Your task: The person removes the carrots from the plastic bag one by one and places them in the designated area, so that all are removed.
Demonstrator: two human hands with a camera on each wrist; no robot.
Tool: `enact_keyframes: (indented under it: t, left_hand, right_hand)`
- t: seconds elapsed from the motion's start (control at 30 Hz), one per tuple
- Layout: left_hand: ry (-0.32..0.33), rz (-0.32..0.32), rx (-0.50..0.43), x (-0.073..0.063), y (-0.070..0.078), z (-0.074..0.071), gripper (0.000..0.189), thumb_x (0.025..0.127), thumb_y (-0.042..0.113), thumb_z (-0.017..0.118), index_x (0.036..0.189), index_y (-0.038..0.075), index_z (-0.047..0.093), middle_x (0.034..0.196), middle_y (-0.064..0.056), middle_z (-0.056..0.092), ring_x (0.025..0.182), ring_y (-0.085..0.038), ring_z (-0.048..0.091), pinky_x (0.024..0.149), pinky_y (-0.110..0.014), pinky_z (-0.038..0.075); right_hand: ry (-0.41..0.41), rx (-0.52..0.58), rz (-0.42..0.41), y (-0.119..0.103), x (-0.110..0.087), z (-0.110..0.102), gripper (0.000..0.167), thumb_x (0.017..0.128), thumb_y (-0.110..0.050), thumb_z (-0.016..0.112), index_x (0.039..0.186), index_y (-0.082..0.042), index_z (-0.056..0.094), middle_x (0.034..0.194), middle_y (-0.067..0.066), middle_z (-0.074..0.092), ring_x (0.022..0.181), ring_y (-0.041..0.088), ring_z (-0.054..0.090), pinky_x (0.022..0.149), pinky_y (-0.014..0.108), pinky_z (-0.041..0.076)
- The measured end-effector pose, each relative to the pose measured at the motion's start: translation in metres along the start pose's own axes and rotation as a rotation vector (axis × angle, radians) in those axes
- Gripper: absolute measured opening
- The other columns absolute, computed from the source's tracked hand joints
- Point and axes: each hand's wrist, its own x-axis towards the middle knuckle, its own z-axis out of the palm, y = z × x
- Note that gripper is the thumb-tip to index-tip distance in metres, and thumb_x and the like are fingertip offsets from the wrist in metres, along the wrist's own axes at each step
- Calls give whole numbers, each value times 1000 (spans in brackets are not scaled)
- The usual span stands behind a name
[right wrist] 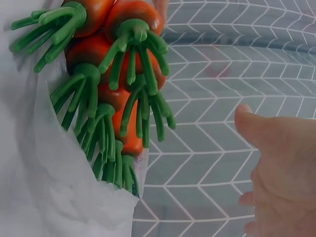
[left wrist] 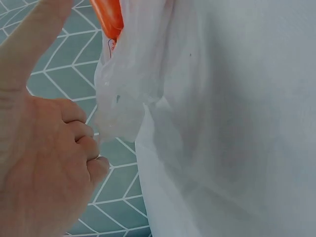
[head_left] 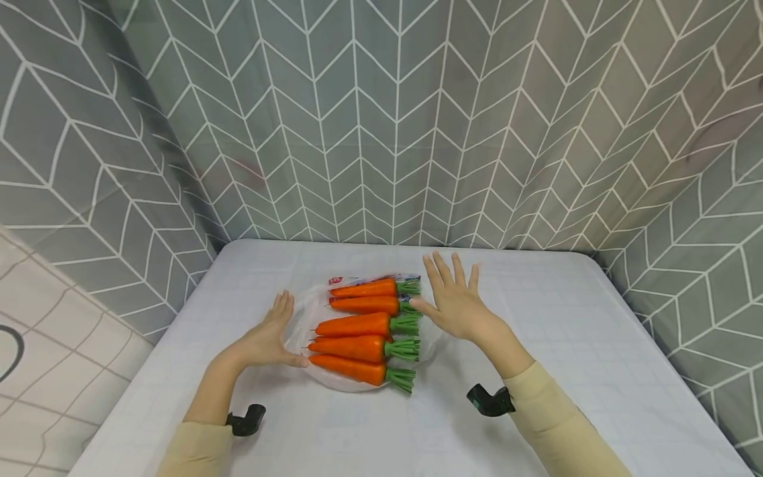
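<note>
Several orange carrots (head_left: pixel 357 326) with short green stalks lie side by side on a thin whitish plastic bag (head_left: pixel 303 317), their tips to the left. My left hand (head_left: pixel 268 341) is beside the tips with its fingers extended and holds nothing. Its thumb comes close to the nearest carrot's tip; contact cannot be told. On the stalk side, my right hand (head_left: pixel 457 306) spreads its fingers, also holding nothing. The right wrist view shows the green stalks (right wrist: pixel 133 44) apart from that hand's thumb (right wrist: pixel 252 123). In the left wrist view, bag film (left wrist: pixel 123 94) hangs near the fingers.
A white cloth (head_left: pixel 369 437) covers the table. Grey curtains (head_left: pixel 381 132) with a white chevron pattern stand behind it and at both sides. Each wrist carries a small black camera, one on the left (head_left: pixel 246 421) and one on the right (head_left: pixel 491 401).
</note>
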Motion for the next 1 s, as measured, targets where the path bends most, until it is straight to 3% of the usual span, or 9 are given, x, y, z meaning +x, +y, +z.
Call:
enact_keyframes:
  t: [0.23, 0.4, 0.63, 0.77, 1.0]
  left_hand:
    - [-15, -14, -16, -3, -2, 4, 135, 62, 48, 87, 146, -16, 4, 154, -32, -8, 142, -45, -9, 111, -62, 5]
    - [-16, -14, -10, -2, -2, 6, 134, 63, 48, 87, 146, -16, 4, 154, -33, -6, 142, -45, -8, 110, -62, 7]
    - [-36, -40, -21, -3, 1, 6, 134, 63, 48, 87, 147, -14, 4, 155, -31, -6, 143, -45, -8, 110, -62, 7]
    - [-42, -34, -29, -1, 3, 5, 133, 63, 48, 86, 148, -13, 5, 155, -30, -7, 143, -45, -8, 110, -62, 7]
    - [-44, -23, -37, 0, 3, 6, 133, 63, 48, 86, 148, -13, 5, 155, -30, -6, 143, -44, -8, 111, -61, 6]
  right_hand:
    - [24, 21, -107, -9, 0, -2, 90, 95, -53, 49, 155, -6, 2, 160, 17, 4, 144, 42, -6, 110, 66, 1]
    - [95, 68, -194, -14, 3, -2, 88, 91, -51, 60, 153, -5, 18, 156, 16, 23, 143, 39, 18, 113, 55, 21]
    - [161, 125, -272, -24, 6, 3, 72, 86, -44, 70, 145, -12, 41, 140, 11, 50, 125, 28, 50, 95, 45, 49]
    - [176, 163, -316, -27, 8, 8, 69, 85, -42, 72, 142, -13, 46, 137, 8, 53, 121, 24, 54, 89, 42, 52]
    - [195, 263, -419, -27, 12, 17, 66, 78, -40, 79, 133, -12, 55, 129, 3, 58, 113, 18, 57, 90, 38, 52]
